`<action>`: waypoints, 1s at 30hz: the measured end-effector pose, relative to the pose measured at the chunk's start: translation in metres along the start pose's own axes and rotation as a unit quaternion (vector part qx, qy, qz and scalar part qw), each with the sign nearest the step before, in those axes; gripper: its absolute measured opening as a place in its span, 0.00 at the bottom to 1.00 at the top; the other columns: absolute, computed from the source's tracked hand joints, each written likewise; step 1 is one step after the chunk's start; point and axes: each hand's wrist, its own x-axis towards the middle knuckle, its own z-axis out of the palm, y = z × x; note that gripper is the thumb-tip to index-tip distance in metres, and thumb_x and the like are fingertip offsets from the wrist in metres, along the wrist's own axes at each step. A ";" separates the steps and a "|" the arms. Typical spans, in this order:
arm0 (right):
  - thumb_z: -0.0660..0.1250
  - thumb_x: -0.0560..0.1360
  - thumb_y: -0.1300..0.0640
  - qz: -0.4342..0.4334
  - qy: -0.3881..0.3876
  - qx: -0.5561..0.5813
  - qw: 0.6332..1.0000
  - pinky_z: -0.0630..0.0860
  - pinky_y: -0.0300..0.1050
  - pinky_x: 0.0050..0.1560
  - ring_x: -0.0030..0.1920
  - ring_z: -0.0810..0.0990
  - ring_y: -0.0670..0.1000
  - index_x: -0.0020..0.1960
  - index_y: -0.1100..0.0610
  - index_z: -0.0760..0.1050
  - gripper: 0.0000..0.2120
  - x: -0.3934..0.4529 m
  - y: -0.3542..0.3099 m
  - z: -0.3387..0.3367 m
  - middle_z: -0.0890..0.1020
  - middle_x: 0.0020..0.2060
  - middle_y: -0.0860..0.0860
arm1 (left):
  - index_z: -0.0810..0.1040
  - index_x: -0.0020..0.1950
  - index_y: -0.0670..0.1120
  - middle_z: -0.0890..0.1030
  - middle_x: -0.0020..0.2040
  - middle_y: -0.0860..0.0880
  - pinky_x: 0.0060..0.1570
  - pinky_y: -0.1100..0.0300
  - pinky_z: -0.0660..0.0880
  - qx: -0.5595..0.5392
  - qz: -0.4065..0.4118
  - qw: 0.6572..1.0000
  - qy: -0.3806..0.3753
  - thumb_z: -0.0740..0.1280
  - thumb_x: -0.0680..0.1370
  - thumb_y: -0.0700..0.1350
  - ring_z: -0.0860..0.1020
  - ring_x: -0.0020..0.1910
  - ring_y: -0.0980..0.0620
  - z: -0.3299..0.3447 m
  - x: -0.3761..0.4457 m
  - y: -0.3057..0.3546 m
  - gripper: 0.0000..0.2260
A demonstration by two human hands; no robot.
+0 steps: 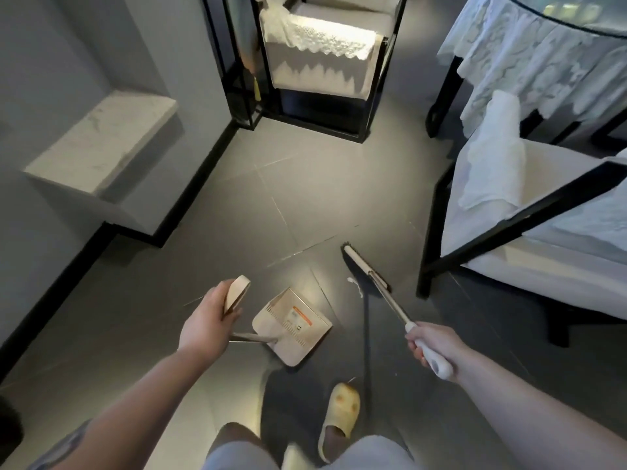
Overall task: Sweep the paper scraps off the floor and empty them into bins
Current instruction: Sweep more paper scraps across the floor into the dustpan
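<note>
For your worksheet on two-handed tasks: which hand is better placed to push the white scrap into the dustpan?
Right. The right hand grips the broom, whose head sits beside the paper scrap. The left hand holds the dustpan handle.

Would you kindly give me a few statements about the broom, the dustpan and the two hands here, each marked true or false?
1. The right hand holds the broom by the white grip at the end of its pole. True.
2. The left hand is empty. False: it grips the dustpan's handle.
3. The dustpan is to the left of the broom head. True.
4. A white paper scrap lies inside the dustpan. False: it lies on the floor beside the broom head, outside the pan.
5. The person is barefoot. False: a yellow slipper is on the foot in view.
</note>
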 end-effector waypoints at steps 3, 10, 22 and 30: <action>0.63 0.74 0.68 0.021 -0.022 -0.015 0.999 0.64 0.34 0.20 0.23 0.69 0.49 0.58 0.65 0.78 0.13 0.000 0.009 0.011 0.73 0.30 0.56 | 0.70 0.69 0.53 0.74 0.58 0.56 0.48 0.54 0.70 0.031 0.025 0.999 -0.017 0.67 0.80 0.41 0.76 0.55 0.48 -0.006 0.016 0.004 0.19; 0.64 0.74 0.68 0.033 -0.047 -0.001 0.998 0.63 0.34 0.20 0.20 0.69 0.47 0.58 0.56 0.79 0.15 -0.031 0.031 0.020 0.75 0.30 0.55 | 0.71 0.70 0.52 0.75 0.58 0.53 0.47 0.54 0.70 0.091 0.117 0.984 -0.103 0.68 0.79 0.40 0.75 0.53 0.51 -0.036 0.068 -0.007 0.21; 0.65 0.70 0.71 -0.013 0.053 -0.019 0.998 0.65 0.36 0.18 0.20 0.68 0.51 0.64 0.58 0.75 0.24 -0.054 0.057 0.100 0.75 0.30 0.58 | 0.72 0.68 0.50 0.76 0.56 0.52 0.51 0.54 0.70 0.104 0.231 0.947 -0.198 0.69 0.79 0.41 0.76 0.53 0.49 -0.085 0.128 -0.041 0.18; 0.65 0.73 0.67 0.054 0.008 0.128 0.990 0.63 0.36 0.20 0.21 0.68 0.49 0.57 0.51 0.75 0.17 -0.115 0.124 0.123 0.75 0.31 0.57 | 0.74 0.67 0.53 0.77 0.55 0.55 0.52 0.53 0.70 0.106 0.261 0.939 -0.197 0.70 0.77 0.39 0.77 0.55 0.46 -0.095 0.150 -0.054 0.20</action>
